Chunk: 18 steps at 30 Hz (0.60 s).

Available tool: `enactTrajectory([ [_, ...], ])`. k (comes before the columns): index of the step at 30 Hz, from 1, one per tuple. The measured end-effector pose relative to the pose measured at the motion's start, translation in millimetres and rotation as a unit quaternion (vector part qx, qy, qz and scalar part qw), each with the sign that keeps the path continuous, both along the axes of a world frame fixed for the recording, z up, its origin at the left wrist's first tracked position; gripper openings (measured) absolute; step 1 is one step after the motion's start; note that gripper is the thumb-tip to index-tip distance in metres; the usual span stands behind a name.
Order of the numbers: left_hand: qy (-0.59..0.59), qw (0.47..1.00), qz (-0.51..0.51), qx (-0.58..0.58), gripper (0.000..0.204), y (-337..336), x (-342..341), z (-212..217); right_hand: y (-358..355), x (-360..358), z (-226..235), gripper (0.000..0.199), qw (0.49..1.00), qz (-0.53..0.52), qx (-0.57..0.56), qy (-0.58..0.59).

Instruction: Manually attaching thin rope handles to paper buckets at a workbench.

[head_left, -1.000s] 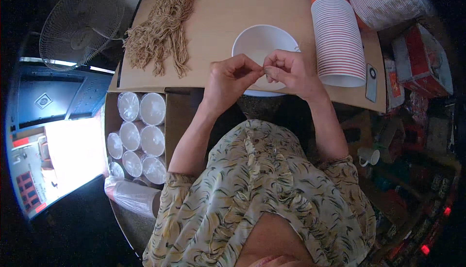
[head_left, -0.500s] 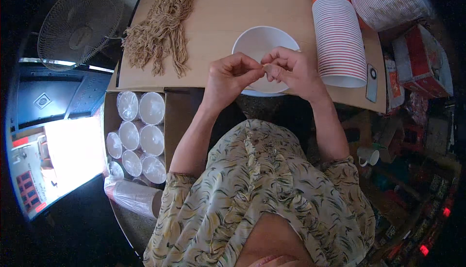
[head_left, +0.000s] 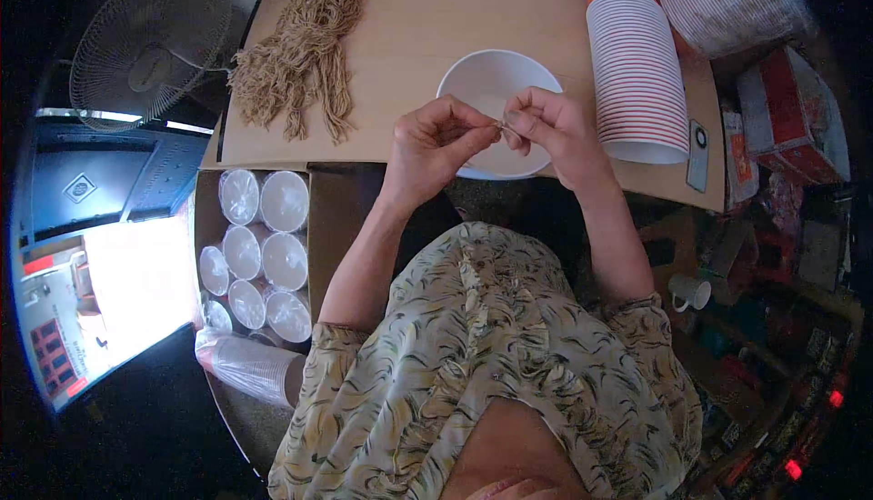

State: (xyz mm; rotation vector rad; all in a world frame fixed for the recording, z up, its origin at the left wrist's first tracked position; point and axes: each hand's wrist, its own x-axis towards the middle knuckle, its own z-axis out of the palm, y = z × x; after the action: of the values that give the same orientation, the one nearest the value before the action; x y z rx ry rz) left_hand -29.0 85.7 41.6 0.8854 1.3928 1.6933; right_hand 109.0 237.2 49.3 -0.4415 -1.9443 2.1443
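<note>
My left hand (head_left: pixel 438 144) and my right hand (head_left: pixel 555 135) meet fingertip to fingertip above the near part of a white paper tub (head_left: pixel 491 68). Both are closed in a pinch on something small, thin and pale, too little of which shows to name. The tub lies at the table's near edge, its smooth white inside in view and partly hidden by my fingers. A tall stack of nested paper tubs (head_left: pixel 639 77) with red-lined rims lies just right of my right hand. On the left of the table rests a loose bundle of tan twine (head_left: pixel 305 50).
A phone (head_left: pixel 697 156) lies at the cardboard tabletop's (head_left: pixel 409 64) right edge. Below left, an open carton (head_left: pixel 314 255) holds several plastic-wrapped cup stacks (head_left: pixel 284 262). A fan (head_left: pixel 150 68) stands far left. A white mug (head_left: pixel 691 293) and a red-and-white box (head_left: pixel 791 118) are at right.
My fingertips have shifted slightly, with my right hand's fingers rolling over and a thin pale bit now showing between them. The tub has barely moved.
</note>
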Motion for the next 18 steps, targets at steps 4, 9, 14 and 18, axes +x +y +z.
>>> enactTrajectory([
  [4, 0.002, 1.000, -0.001, -0.004, 0.007, -0.4, 0.0, -2.0, 1.6, 1.5, 5.1, 0.016, 0.999, -0.036, -0.010, -0.025],
  [9, -0.002, 1.000, -0.006, -0.003, 0.008, -0.7, 0.0, -1.8, -0.2, 0.8, 15.6, 0.019, 0.998, -0.004, 0.046, -0.046],
  [14, -0.012, 1.000, -0.006, -0.008, 0.008, 0.0, 0.6, 3.2, -2.4, -1.0, 19.4, 0.017, 0.994, 0.015, 0.073, -0.076],
  [18, -0.004, 1.000, -0.004, -0.015, 0.009, -1.4, 0.2, 0.8, -4.4, -1.4, 18.9, 0.014, 0.995, 0.011, 0.072, -0.061],
])
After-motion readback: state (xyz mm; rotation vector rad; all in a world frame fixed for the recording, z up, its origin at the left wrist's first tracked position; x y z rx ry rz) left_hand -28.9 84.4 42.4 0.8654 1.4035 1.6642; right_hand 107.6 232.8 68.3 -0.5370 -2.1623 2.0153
